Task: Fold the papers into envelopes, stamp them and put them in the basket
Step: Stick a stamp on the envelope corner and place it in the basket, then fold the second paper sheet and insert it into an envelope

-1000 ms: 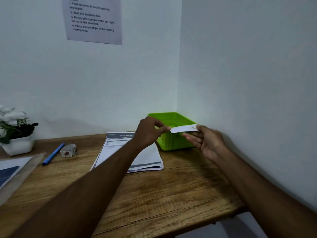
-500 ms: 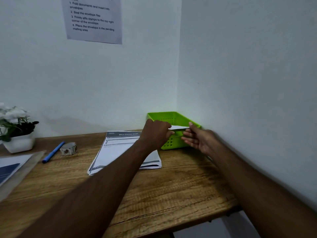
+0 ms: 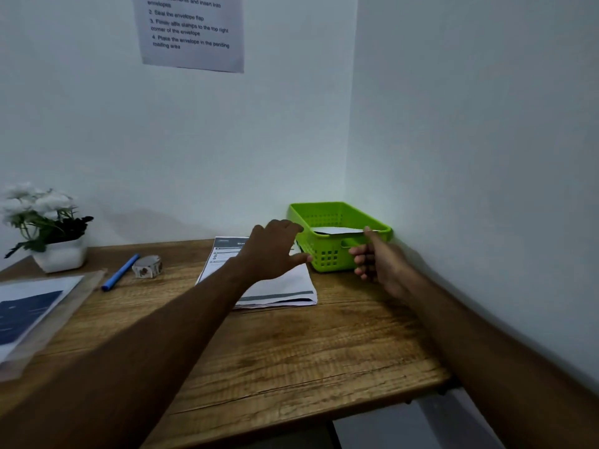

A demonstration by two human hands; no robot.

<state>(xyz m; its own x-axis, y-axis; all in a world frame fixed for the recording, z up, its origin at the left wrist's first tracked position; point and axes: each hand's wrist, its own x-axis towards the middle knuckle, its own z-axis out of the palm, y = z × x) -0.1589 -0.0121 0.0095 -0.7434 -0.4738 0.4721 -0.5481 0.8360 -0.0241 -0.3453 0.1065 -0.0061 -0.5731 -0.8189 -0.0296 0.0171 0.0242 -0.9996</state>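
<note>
- White walls meet in a corner behind a brown wooden desk; a bright green perforated plastic basket sits in that corner.
- Change noted: the white folded paper envelope, held up between 2 hands in front of the basket 1 second ago, now lies inside it, its near end at the front rim.
- Left hand: it has let go and drawn back. Its fingers are spread and hold nothing, above the stack of printed white papers.
- Right hand: the thumb touches the envelope's near end and the other fingers curl loosely outside the basket's front wall. Whether it still pinches the paper cannot be told.
- Assessment: delivery of 1 envelope appears all but complete; only the right hand's release remains.
- Remaining work: the paper stack suggests further sheets to fold and stamp. The left hand looks placed to take the next one.
- Also present: a blue pen and a small roll of stamps, side by side on the desk's left half.
</note>
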